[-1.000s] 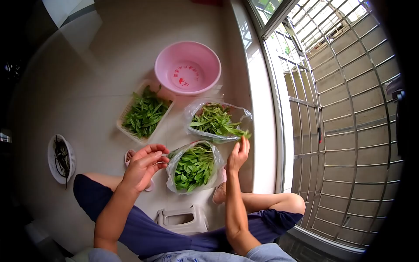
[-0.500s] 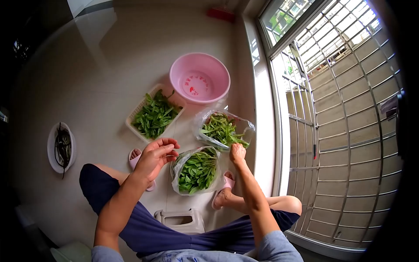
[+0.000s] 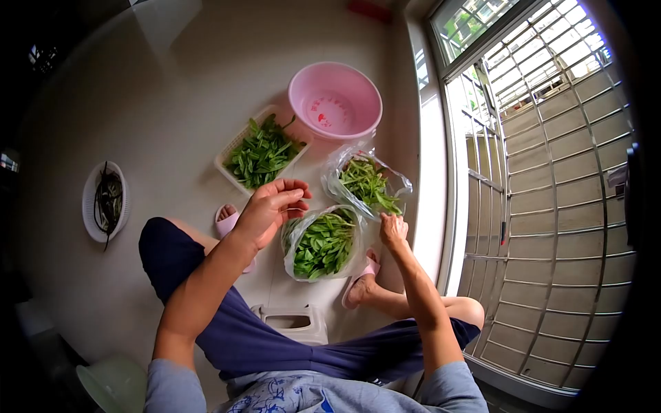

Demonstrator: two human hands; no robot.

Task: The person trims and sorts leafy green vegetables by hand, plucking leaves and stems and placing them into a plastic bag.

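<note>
Left hand (image 3: 267, 212), half-open, hovers by leafy greens (image 3: 323, 244); right hand (image 3: 394, 230), fingers bunched, meets the farther plastic bag's (image 3: 333, 182) near edge — both holds unclear.

Beside the right hand (image 3: 394, 229), a clear plastic bag (image 3: 334, 180) looks thin and crinkled, its folds glossy; between the hands, another bag (image 3: 357, 251) has that same filmy sheen. Beyond the left hand (image 3: 273, 208) — a smooth plastic basin (image 3: 344, 103). Right of the right hand, metal window bars (image 3: 487, 257) shine.

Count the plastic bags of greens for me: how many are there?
2: the far bag, by the right hand, and the near bag, between the feet. More could be hidden in the dark edges.
</note>
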